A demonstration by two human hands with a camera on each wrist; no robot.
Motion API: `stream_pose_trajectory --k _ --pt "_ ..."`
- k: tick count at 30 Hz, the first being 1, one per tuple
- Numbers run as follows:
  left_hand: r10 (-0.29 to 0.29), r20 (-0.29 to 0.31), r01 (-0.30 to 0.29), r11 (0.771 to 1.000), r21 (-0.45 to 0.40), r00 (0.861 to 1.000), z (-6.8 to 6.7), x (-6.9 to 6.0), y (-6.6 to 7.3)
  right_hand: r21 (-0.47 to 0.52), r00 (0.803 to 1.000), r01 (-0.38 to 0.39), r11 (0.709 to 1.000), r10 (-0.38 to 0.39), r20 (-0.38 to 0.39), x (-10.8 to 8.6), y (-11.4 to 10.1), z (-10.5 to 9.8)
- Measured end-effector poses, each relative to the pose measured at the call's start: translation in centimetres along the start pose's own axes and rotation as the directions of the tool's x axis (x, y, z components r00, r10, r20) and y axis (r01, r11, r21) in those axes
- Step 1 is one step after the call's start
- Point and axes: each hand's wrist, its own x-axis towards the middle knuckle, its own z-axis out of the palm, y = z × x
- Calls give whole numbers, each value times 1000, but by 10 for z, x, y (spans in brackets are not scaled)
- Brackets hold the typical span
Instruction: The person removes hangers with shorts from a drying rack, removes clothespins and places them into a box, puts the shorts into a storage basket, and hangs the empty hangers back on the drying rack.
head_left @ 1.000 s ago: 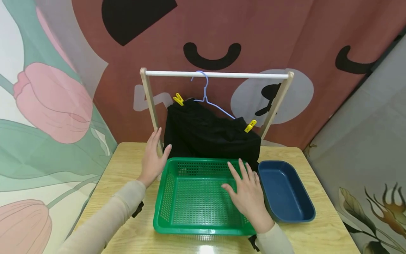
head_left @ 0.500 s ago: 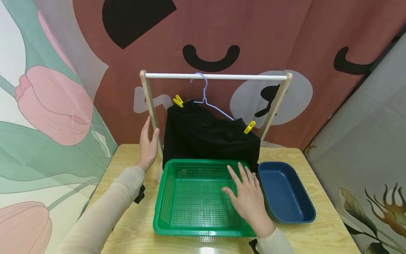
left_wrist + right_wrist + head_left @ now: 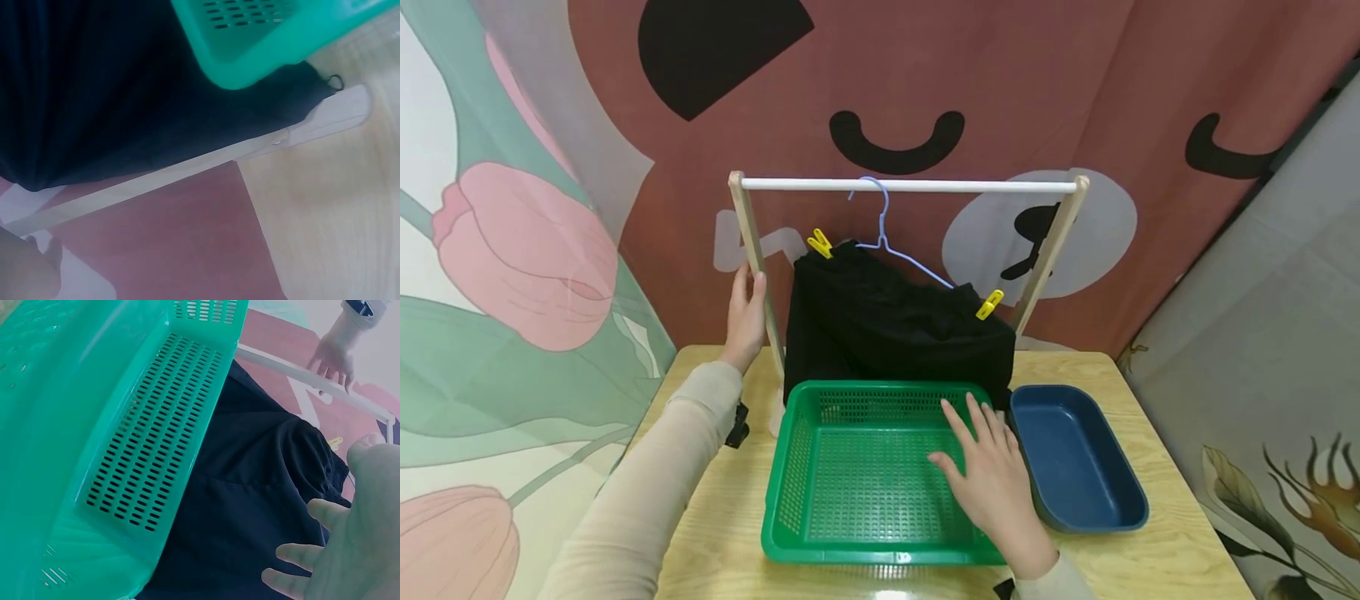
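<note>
black garment (image 3: 895,321) on a pale blue hanger (image 3: 882,240), at 12 o'clock beyond the green basket (image 3: 857,556)
hooked over the white bar (image 3: 970,186), hanging down toward 6; long axis of the waist aslant, from half past 9 down to half past 3, with yellow pegs (image 3: 990,305) near both ends. between 10 and 11 from the basket, left hand (image 3: 745,321) at the rack post (image 3: 747,221), gripping it or just alongside: cannot tell. over the basket's 3 o'clock end, right hand (image 3: 996,487), spread and holding nothing. probably best: light pressure at the post, no tug toward 9 or 3, to avoid swinging the hanger; right hand off the cloth, basket clear of its lower edge.
</note>
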Motion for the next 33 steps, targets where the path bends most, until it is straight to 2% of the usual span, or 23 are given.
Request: stream_pose_trajectory --k 5,10,17,18,21,23,25,30,33 --pt "53 -36 -54 998 -22 998 2 9 -2 13 1000 -5 1000 5 -15 1 -1 0" --pt "59 -59 -62 997 -48 997 -3 13 -5 12 1000 7 1000 -7 -20 7 -4 -1" --pt "24 29 -23 999 -39 999 -7 3 22 3 998 18 1000 -18 -56 18 -5 -7" --pt "23 34 -22 999 -47 999 -7 4 22 6 997 19 1000 -19 -70 20 -5 -9" --pt "28 15 -27 996 -87 999 -4 9 7 37 990 30 999 -25 -136 24 -5 -14" --pt "36 -5 -36 994 -103 999 -2 13 -3 65 977 51 997 -36 -211 27 -5 -18" --pt "46 -22 -48 992 -114 999 0 17 -12 92 954 79 993 -49 -297 30 -4 -22" --pt "56 -35 -60 989 -139 998 4 19 -12 109 869 165 980 -92 -486 42 4 -38" --pt "41 -36 -46 985 -168 999 4 19 -9 105 836 188 977 -103 -540 49 10 -50"
